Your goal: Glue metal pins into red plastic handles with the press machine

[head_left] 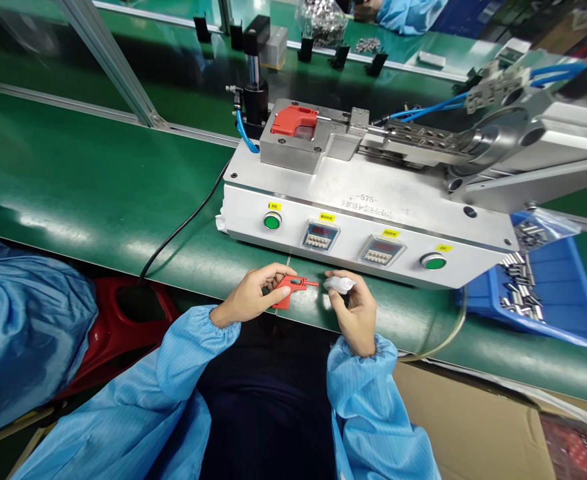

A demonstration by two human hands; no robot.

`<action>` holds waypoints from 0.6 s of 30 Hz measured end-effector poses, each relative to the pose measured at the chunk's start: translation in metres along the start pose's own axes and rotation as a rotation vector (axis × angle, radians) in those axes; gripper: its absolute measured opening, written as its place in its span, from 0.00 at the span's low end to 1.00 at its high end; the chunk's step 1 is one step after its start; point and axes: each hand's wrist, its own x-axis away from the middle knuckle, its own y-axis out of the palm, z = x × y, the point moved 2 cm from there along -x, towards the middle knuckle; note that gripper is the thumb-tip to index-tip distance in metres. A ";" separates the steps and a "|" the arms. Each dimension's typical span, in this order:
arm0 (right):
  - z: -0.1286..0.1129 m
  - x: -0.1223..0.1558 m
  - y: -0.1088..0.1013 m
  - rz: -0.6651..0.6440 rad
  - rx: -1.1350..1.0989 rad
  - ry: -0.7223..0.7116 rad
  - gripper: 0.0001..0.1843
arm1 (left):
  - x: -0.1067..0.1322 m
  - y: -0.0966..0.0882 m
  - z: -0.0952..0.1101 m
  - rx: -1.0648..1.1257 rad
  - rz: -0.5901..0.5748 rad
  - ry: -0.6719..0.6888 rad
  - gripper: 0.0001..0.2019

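Observation:
My left hand (254, 293) is closed on a red pistol-shaped plastic part (284, 297), thumb in front and fingers behind it. The part's thin tip points right, toward my right hand (358, 310). A small crumpled white piece (340, 285), cloth or soft wrapping, is pinched between the fingers of my right hand. It sits just off the tip of the red part, with a small gap between them. Behind my hands stands a white machine (353, 193). A second red pistol-shaped part (296, 122) lies in its metal fixture (286, 157), in line with a thin rod.
Green buttons (272, 221) and small counters are on the machine's front. To the right, a blue bin (580, 293) holds many metal tubes. A black cable (188, 223) crosses the green bench (98, 173). A red stool (118, 320) stands at left; a co-worker's sleeve (410, 15) shows across the bench.

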 end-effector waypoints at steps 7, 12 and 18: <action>-0.001 0.000 0.000 -0.008 0.019 0.000 0.13 | 0.000 0.000 0.000 0.005 -0.002 0.006 0.15; -0.003 -0.001 0.000 -0.005 0.036 0.003 0.13 | 0.000 -0.001 -0.001 0.030 0.001 -0.015 0.15; -0.004 0.000 0.001 0.002 0.025 0.034 0.17 | 0.000 -0.001 -0.005 0.107 0.011 -0.045 0.17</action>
